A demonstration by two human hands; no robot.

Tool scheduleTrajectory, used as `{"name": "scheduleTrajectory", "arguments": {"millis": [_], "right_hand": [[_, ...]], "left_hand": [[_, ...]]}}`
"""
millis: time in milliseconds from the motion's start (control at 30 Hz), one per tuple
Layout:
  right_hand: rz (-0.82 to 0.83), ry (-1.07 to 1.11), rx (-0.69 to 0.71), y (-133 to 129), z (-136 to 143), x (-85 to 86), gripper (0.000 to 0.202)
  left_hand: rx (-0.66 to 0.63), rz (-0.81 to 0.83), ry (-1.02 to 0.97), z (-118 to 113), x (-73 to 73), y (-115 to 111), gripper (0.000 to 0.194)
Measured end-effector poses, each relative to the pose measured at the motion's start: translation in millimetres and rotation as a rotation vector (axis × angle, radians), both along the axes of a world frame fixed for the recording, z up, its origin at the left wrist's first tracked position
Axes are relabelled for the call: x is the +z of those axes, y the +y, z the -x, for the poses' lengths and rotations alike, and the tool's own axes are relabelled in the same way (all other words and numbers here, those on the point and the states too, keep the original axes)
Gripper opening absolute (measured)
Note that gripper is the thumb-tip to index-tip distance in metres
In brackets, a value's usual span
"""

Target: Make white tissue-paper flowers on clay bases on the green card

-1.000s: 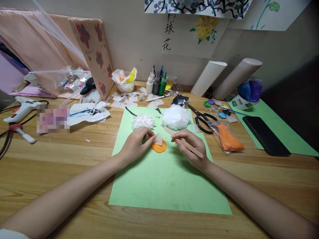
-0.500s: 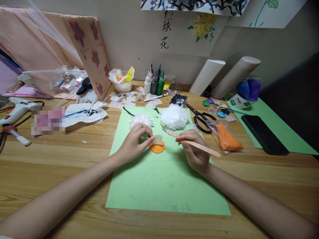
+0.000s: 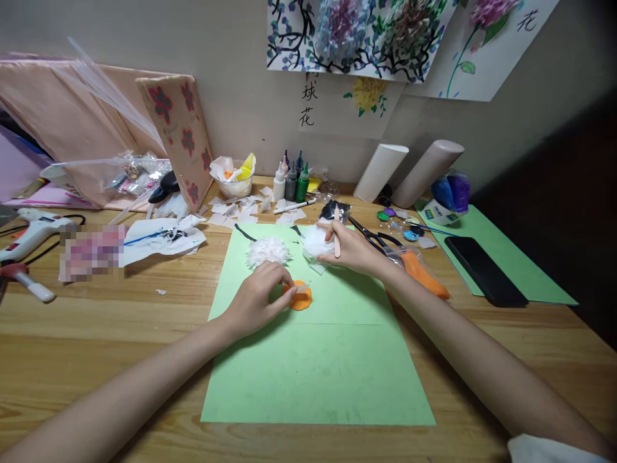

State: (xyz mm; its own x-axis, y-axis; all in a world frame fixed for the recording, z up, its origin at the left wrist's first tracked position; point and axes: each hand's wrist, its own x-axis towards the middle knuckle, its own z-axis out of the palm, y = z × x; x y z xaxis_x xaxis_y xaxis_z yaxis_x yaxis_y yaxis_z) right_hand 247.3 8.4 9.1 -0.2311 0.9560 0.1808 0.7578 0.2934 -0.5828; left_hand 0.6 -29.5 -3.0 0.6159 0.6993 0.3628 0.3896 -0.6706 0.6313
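Note:
My left hand (image 3: 260,297) pinches a small piece of thin whitish paper (image 3: 303,289) at the edge of a flat orange clay disc (image 3: 301,303). The disc lies on a green sheet of paper (image 3: 313,373). Just beyond that hand sits a fluffy white paper pompom (image 3: 267,252), with a black stem-like stroke behind it. My right hand (image 3: 354,249) keeps a wooden craft stick (image 3: 337,242) between its fingers, the stick pointing up. Its fingertips are at a loose white heap of tissue paper (image 3: 315,244), partly covered by the hand.
Black scissors (image 3: 380,239) and a bag of orange clay (image 3: 424,273) lie to the right, near a black phone (image 3: 484,270). Paint bottles (image 3: 290,183), paper scraps (image 3: 236,212) and a plastic cup (image 3: 234,183) stand along the back. A glue gun (image 3: 33,231) is at far left.
My right hand has moved from beside the orange disc, away from me, to the white tissue heap, turning the craft stick upright. The paper piece in my left hand is tilted flatter. The view has tipped upward.

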Motion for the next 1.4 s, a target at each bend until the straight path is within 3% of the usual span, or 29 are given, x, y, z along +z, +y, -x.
{"name": "scheduleTrajectory", "arguments": {"millis": [100, 233, 367, 433, 533, 633, 700, 867, 1067, 1233, 1400], "right_hand": [[-0.019, 0.011, -0.124, 3, -2, -6.6, 0.02], [-0.174, 0.097, -0.335, 0, -13, -8.1, 0.014], [-0.311, 0.076, -0.539, -1, -43, 6.3, 0.014], [-0.274, -0.004, -0.61, -1, -56, 17.1, 0.017], [-0.201, -0.023, -0.457, -5, -61, 31.8, 0.026], [-0.166, 0.021, -0.049, -11, -42, 37.3, 0.023], [-0.098, 0.023, 0.087, -9, -23, 33.1, 0.02], [-0.087, -0.036, -0.023, 20, 13, 9.7, 0.024], [0.046, 0.019, -0.075, 54, 23, -4.6, 0.019], [0.072, 0.057, -0.106, 57, 22, -6.1, 0.017], [0.073, 0.209, -0.177, 43, 0, 6.5, 0.016]], "left_hand": [[0.002, -0.002, 0.003, 1, -0.6, 0, 0.009], [-0.004, -0.008, -0.003, 1, -2.1, 0, 0.011], [-0.005, -0.022, -0.01, 1, -3.4, 0, 0.01], [-0.003, -0.019, -0.004, 1, -3.6, 0, 0.009], [0.002, -0.016, 0.0, 1, -3.5, 0, 0.009], [0.002, -0.011, 0.005, 1, -3.3, 1, 0.009], [0.0, -0.008, 0.011, 1, -3.3, 1, 0.009], [0.006, -0.026, -0.003, 1, -3.7, 0, 0.007], [0.003, -0.037, -0.008, 1, -3.0, 0, 0.008], [0.001, -0.039, -0.02, 1, -2.0, -1, 0.008], [0.006, -0.027, -0.058, 2, -2.7, -1, 0.009]]}}
